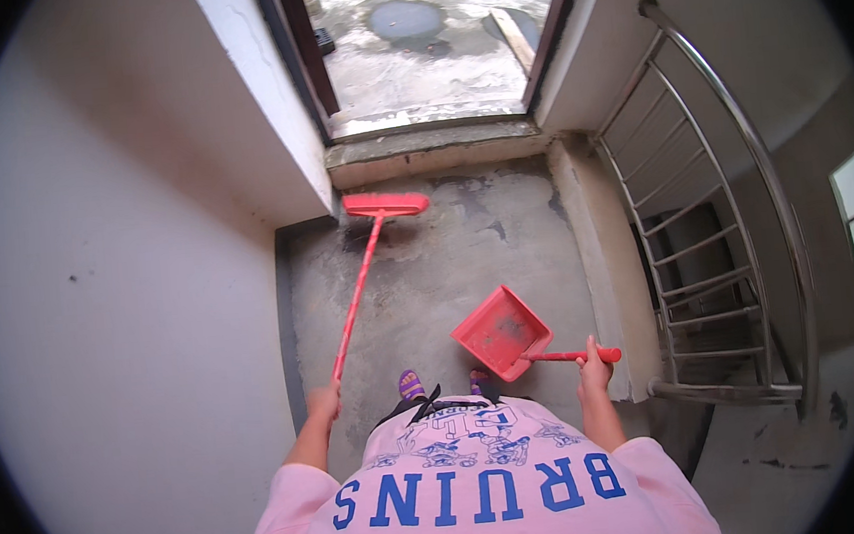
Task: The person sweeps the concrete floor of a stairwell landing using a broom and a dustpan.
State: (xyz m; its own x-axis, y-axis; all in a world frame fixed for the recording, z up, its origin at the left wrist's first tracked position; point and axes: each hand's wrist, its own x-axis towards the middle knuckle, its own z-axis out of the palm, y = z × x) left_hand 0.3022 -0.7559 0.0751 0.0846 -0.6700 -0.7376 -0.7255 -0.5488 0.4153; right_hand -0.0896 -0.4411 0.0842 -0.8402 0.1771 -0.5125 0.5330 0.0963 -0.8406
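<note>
My left hand (pixel 324 404) grips the upper end of a red broom (pixel 359 291), whose long handle reaches away from me. Its broom head (pixel 386 205) is near the wall corner, just short of the door sill; motion blurs the bristles. My right hand (pixel 594 369) is closed around the handle of a red plastic dustpan (pixel 504 332). The dustpan is turned with its open side toward the far left, and some grey dirt shows inside it. Whether the pan touches the floor, I cannot tell.
A raised concrete sill (pixel 433 150) crosses the doorway ahead, with wet ground (pixel 435 78) outside. White wall (pixel 138 327) bounds the left. On the right, a low concrete curb (pixel 600 268) and a metal stair railing (pixel 756 143) border a drop. My sandalled feet (pixel 411 385) stand on the concrete floor (pixel 415 305).
</note>
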